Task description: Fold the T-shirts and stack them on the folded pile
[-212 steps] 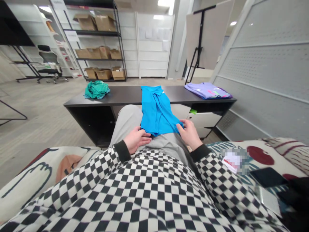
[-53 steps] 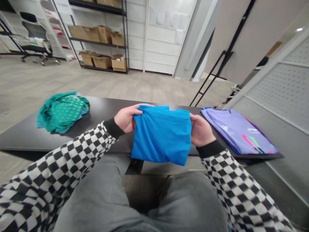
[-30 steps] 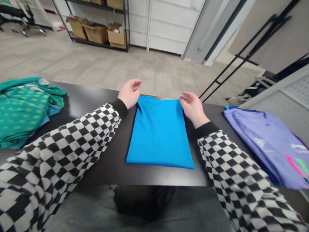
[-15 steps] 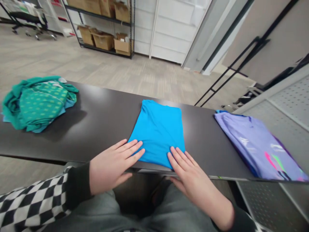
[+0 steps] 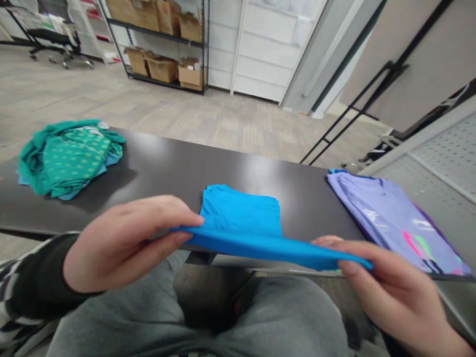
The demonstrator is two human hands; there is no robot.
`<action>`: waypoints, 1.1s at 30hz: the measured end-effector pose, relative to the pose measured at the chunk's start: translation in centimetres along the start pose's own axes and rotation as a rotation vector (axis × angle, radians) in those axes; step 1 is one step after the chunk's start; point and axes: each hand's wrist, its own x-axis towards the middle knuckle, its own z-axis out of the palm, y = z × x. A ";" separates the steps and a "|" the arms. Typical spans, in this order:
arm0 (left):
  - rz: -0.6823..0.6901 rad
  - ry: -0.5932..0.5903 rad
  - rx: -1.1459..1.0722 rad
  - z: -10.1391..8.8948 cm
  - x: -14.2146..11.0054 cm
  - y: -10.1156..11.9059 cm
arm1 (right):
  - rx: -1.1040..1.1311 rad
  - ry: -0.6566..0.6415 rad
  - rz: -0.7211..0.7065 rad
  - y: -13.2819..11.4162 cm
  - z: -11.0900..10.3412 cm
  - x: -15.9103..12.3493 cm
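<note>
**Speaker 1:** So, what does the room look like from up here?

**Speaker 2:** A carpeted floor runs back to metal shelving (image 5: 165,44) stacked with cardboard boxes (image 5: 189,75). A long black table (image 5: 186,173) crosses the view, just beyond the person's grey trousers (image 5: 148,317).

**Speaker 1:** What's lying on the table?

**Speaker 2:** Three garments. At the left is a rumpled teal garment (image 5: 70,158) with a green pattern. At the right is a flat lilac T-shirt (image 5: 383,213) printed in pink and green. Between them, well apart from the teal one, is a bright blue shirt (image 5: 241,213).

**Speaker 1:** And the blue shirt, what's the news there?

**Speaker 2:** It isn't all resting on the tabletop. Its far part lies as a squared-off block, while its near edge is raised into a taut, thin band that reaches past the table's front edge. So the hands, not the table, are bearing that part.

**Speaker 1:** Are the hands gripping it or just touching it?

**Speaker 2:** Gripping. The left hand (image 5: 126,243) pinches one end of the band between thumb and fingers. The right hand (image 5: 394,282), a little blurred, pinches the other end just in front of the lilac T-shirt. Neither hand is balled into a fist.
</note>
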 end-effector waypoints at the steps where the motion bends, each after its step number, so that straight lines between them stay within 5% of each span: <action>1: -0.034 0.079 0.003 -0.4 1.7 -0.3 | 0.017 0.090 0.061 -0.5 -0.6 1.6; 5: -0.183 0.217 -0.149 1.3 9.2 -6.2 | 0.160 0.201 0.154 1.6 -0.5 10.7; 9: -0.353 0.089 -0.179 5.8 15.1 -16.3 | 0.175 -0.046 0.190 8.9 2.5 19.4; 12: -0.459 0.031 0.061 9.0 16.9 -22.2 | -0.073 -0.054 0.252 14.5 6.0 23.1; 15: -0.462 0.035 0.240 11.1 17.4 -25.2 | -0.409 0.054 0.235 17.9 9.0 25.0; 20: -0.320 0.025 0.296 11.9 18.5 -26.4 | -0.586 0.065 0.172 20.3 10.9 28.5; 24: -0.151 0.076 0.182 11.3 18.1 -25.0 | -0.550 0.113 0.190 21.0 10.7 29.7; 29: 0.080 -0.153 0.048 10.5 16.2 -20.8 | -0.511 0.122 0.044 19.4 9.0 27.0; 33: -0.054 -0.097 0.250 9.0 13.2 -18.7 | -0.495 0.101 0.141 17.2 6.4 22.1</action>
